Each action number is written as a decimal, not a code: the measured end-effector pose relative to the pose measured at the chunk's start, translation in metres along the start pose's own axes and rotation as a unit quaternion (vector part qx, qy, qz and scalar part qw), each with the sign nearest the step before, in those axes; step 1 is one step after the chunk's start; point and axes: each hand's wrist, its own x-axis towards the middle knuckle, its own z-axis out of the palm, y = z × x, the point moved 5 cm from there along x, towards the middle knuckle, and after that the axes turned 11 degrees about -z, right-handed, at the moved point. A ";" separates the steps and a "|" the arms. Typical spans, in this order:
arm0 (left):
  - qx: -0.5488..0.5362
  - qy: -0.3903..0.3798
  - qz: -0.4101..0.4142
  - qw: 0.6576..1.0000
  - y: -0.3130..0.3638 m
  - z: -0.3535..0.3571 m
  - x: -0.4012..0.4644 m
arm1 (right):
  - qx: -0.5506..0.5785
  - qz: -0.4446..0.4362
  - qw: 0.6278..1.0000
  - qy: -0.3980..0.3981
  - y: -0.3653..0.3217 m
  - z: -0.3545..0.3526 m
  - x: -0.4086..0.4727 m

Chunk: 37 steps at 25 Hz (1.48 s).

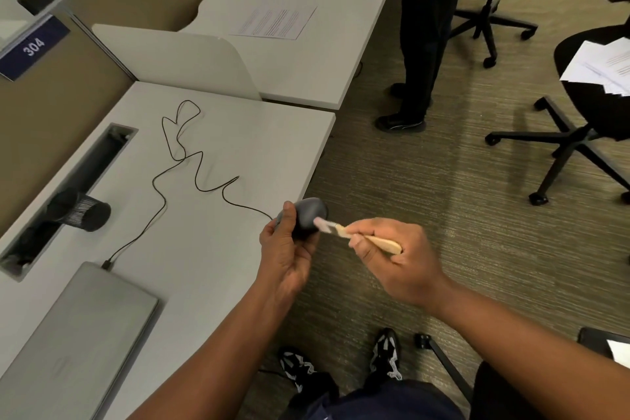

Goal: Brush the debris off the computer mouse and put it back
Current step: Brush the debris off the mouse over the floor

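Now the left hand point(284, 261) grips the rounded dark grey computer mouse point(306, 215) off the white desk point(218, 249) edge, letting debris drop floorward, while the right hand point(395, 259) pinches the wooden-handled pale-bristled brush point(354, 235) against it.

Left hand point(284, 254): grips computer mouse point(306, 215) beside desk point(238, 147) edge
Right hand point(397, 259): holds wooden brush point(361, 236), bristles touching mouse

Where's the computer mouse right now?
In the head view the mouse is lifted off the desk, gripped in the left hand just past the desk's front corner, with the brush bristles touching it.
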 end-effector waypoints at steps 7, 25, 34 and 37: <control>0.029 -0.001 -0.004 1.000 -0.003 0.002 -0.004 | 0.033 0.043 0.998 -0.041 0.007 0.011 0.000; 0.059 0.018 0.039 0.997 -0.003 -0.004 -0.004 | 0.018 0.065 0.996 -0.054 0.001 0.018 0.006; 0.058 -0.016 -0.013 0.998 -0.009 0.002 -0.011 | 0.013 0.082 0.996 0.019 0.014 -0.008 0.010; 0.099 -0.029 -0.026 0.994 -0.014 0.005 -0.016 | 0.006 0.097 0.995 0.025 0.018 -0.010 0.011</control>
